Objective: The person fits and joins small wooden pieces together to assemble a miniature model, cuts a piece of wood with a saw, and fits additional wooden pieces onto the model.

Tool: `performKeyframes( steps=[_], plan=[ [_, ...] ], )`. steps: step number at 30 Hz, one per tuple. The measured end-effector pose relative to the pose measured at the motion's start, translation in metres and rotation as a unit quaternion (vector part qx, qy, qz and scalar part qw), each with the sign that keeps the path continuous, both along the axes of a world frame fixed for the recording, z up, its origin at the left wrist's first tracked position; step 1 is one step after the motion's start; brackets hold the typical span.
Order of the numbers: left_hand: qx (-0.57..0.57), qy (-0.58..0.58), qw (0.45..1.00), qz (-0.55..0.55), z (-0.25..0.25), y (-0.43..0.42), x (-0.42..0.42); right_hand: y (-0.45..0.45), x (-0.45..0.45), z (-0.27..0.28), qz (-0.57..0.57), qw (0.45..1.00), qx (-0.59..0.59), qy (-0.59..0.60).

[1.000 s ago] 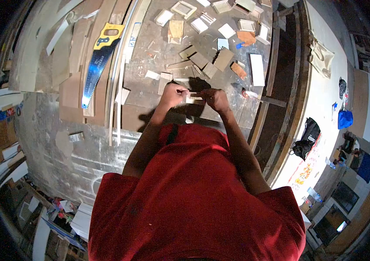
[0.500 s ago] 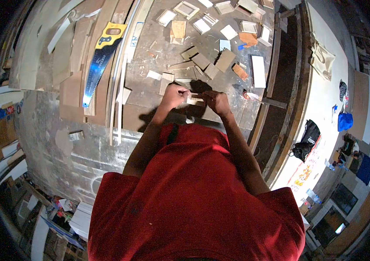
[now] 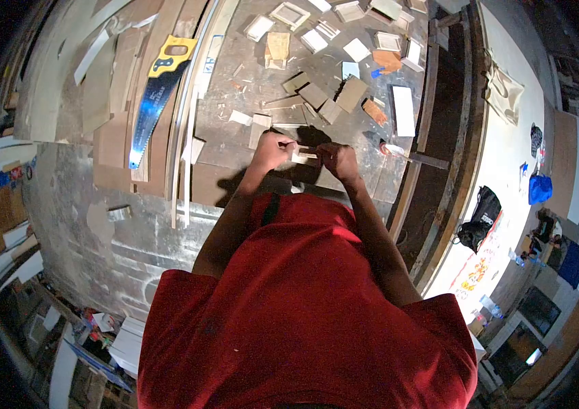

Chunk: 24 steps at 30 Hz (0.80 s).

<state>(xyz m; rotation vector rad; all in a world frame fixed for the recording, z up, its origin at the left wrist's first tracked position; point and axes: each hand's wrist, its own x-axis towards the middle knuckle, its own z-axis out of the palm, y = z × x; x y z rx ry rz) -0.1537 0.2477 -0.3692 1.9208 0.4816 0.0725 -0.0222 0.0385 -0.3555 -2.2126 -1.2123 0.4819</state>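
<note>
My left hand (image 3: 273,149) is closed in a pinch at the near part of the worktable (image 3: 228,153). Level with it on the right, my right hand (image 3: 338,161) is also closed, its fingers in shadow. A thin wooden strip (image 3: 308,149) spans the short gap between the fingertips of both hands. Just under it lies a small pale piece (image 3: 304,158), partly hidden. Beyond the hands are flat wood pieces (image 3: 313,95) and a thin frame-like strip behind the fingers.
A yellow-handled saw (image 3: 155,102) lies on boards at the left. Small wooden frames (image 3: 289,15) and offcuts are scattered at the far side. A white block (image 3: 403,110) and a brush-like tool (image 3: 391,148) lie right. Farther right is a black bag (image 3: 480,218).
The camera view has shifted very slightly. Both hands keep the same pose and place, with the strip still between them.
</note>
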Motion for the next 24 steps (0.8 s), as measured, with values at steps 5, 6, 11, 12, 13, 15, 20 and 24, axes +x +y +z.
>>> performKeyframes(
  steps=[5, 6, 11, 12, 13, 15, 20, 24],
  plan=[
    [-0.002, 0.012, 1.0, -0.003, -0.005, 0.0, -0.003, -0.008, 0.005, -0.009, 0.007, 0.999, 0.025, 0.019],
    [-0.018, 0.009, 1.0, 0.005, -0.006, 0.0, -0.003, -0.009, 0.005, -0.01, -0.023, 0.997, 0.044, 0.059],
    [-0.008, -0.021, 1.0, 0.007, -0.007, -0.003, -0.002, -0.014, 0.006, -0.01, -0.063, 0.987, 0.039, 0.14],
    [-0.018, -0.016, 1.0, 0.016, -0.01, -0.004, -0.002, -0.012, 0.006, -0.01, -0.065, 0.987, 0.05, 0.137],
    [-0.028, -0.01, 0.999, 0.026, -0.014, -0.005, -0.003, -0.009, 0.005, -0.01, -0.067, 0.987, 0.061, 0.135],
    [-0.037, -0.009, 0.999, 0.039, -0.019, -0.006, -0.003, -0.006, 0.003, -0.01, -0.079, 0.985, 0.056, 0.143],
    [0.004, 0.046, 0.997, 0.069, -0.021, -0.015, -0.001, -0.001, 0.001, -0.009, -0.109, 0.98, 0.039, 0.161],
    [-0.008, 0.033, 0.996, 0.081, -0.021, -0.018, -0.002, 0.002, 0.0, -0.01, -0.14, 0.97, -0.017, 0.2]
  ],
)
